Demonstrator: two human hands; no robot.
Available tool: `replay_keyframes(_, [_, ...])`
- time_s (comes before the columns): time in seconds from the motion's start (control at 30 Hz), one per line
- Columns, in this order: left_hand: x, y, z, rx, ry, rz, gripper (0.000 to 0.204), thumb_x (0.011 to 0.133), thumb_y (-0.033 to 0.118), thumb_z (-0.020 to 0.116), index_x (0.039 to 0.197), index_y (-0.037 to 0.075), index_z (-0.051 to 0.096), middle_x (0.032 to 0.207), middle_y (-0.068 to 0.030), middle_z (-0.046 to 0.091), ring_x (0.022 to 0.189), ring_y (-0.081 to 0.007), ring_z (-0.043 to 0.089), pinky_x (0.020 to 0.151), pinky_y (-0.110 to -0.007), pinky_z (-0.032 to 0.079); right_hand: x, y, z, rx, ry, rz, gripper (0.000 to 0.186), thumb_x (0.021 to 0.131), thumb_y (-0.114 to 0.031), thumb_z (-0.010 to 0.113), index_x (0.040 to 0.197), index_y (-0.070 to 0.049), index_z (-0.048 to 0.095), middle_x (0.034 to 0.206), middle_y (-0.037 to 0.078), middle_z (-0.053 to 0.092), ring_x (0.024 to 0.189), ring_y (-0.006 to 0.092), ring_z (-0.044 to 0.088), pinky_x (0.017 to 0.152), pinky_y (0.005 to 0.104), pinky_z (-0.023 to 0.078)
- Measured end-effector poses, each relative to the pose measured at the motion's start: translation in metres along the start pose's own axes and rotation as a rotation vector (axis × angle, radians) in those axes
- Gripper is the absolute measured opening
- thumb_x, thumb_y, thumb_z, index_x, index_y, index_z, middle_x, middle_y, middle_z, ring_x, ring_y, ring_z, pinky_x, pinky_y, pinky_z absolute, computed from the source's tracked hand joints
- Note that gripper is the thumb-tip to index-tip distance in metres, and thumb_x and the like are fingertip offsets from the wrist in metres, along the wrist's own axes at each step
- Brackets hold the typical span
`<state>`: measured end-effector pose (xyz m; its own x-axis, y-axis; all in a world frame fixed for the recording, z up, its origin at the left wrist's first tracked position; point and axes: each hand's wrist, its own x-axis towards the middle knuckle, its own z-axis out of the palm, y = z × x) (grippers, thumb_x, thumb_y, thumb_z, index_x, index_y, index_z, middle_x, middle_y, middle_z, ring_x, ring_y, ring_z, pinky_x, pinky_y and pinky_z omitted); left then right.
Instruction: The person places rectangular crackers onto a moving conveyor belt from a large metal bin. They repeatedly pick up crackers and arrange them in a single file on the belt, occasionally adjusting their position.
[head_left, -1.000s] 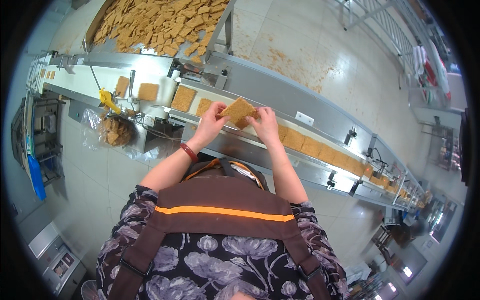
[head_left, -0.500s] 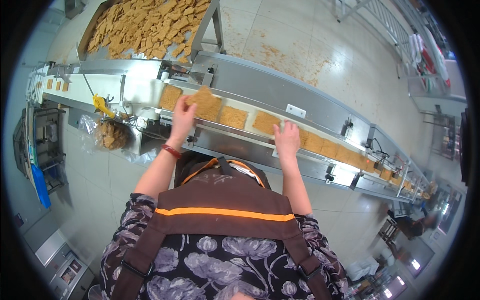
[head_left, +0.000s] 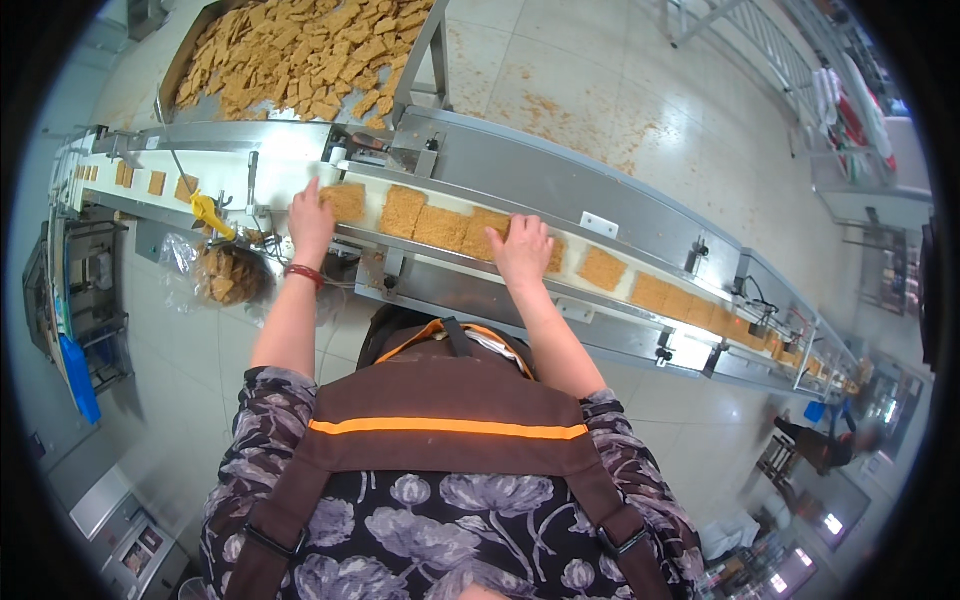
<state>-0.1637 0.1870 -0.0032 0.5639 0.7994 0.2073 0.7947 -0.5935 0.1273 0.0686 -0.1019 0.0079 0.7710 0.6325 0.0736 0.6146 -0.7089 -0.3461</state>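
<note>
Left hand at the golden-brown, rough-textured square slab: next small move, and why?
The left hand should probably nudge the golden-brown, rough-textured square slab at its fingertips rightward along the white conveyor belt: a gap separates it from the next slab, which meets its right-hand neighbour.

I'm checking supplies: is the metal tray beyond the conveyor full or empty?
Largely full: brown pieces lie heaped across most of the metal tray, though bare patches show along its near edge.
</note>
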Motion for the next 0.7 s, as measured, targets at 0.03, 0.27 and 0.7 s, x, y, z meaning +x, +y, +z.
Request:
replay_keyframes(0.03, [-0.002, 0.017, -0.001, -0.038, 0.007, 0.086, 0.038, 0.085, 0.015, 0.061, 0.123, 0.01, 0.057, 0.105, -0.014, 0.063, 0.093, -0.0319, 0.061, 0.077, -0.042, 0.052, 0.001, 0.002, 0.002, 0.024, 0.023, 0.021, 0.037, 0.076, -0.032, 0.076, 0.097, -0.007, 0.06, 0.098, 0.009, 0.06, 0.093, 0.0288, 0.058, 0.076, 0.0444, 0.047])
replay_keyframes(0.27, [-0.039, 0.134, -0.024, -0.074, -0.421, 0.118, 0.043, 0.082, 0.039, 0.07, 0.11, 0.009, 0.056, 0.1, -0.0117, 0.061, 0.094, -0.032, 0.062, 0.077, -0.045, 0.051, -0.015, 0.074, -0.01, 0.81, -0.099, 0.491, 0.026, 0.083, -0.016, 0.07, 0.1, -0.001, 0.056, 0.085, 0.011, 0.065, 0.071, 0.0194, 0.064, 0.063, 0.0354, 0.052])
replay_keyframes(0.7, [-0.079, 0.166, -0.029, -0.233, -0.356, 0.62, 0.041, 0.086, 0.028, 0.064, 0.123, 0.011, 0.058, 0.127, -0.0079, 0.057, 0.123, -0.0253, 0.049, 0.098, -0.043, 0.04, -0.046, 0.09, -0.037, 0.133, 0.075, 0.057, 0.032, 0.08, -0.029, 0.072, 0.102, -0.006, 0.066, 0.1, 0.011, 0.057, 0.097, 0.0289, 0.055, 0.079, 0.0419, 0.047])
